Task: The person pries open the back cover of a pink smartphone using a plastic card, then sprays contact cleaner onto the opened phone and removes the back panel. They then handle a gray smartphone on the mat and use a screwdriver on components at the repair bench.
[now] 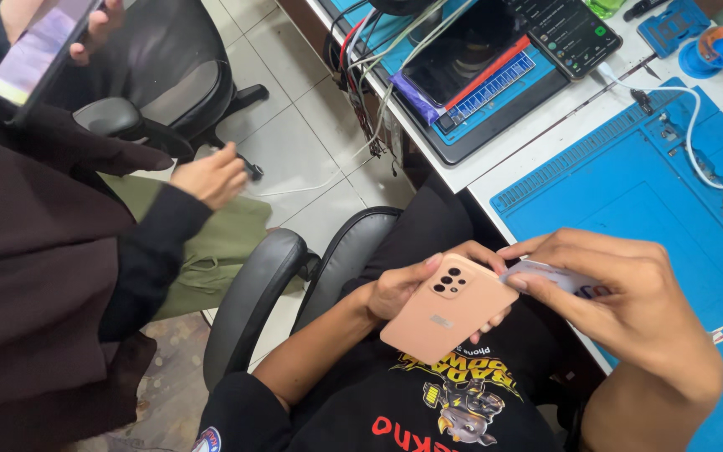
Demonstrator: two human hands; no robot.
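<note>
Head view, lower centre of the frame: the left hand (399,289) grips one peach-coloured smartphone with a black camera cluster (448,308), back up, over the lap. The right hand (629,301) pinches one thin pale plastic card (556,278), its tip at the phone's upper right edge. The step appears to be prying the back cover; next, the card likely needs sliding along the seam. One blue silicone repair mat (629,201) covers the worktop at right; two dark devices lie at top centre.

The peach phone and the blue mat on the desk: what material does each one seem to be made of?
The peach phone, held in the left hand, looks like matte plastic: even colour, soft sheen, no sharp reflections. The blue mat looks like flexible silicone or rubber: dull surface with moulded ridges and small compartments. The right hand holds a thin card, probably plastic.
</note>
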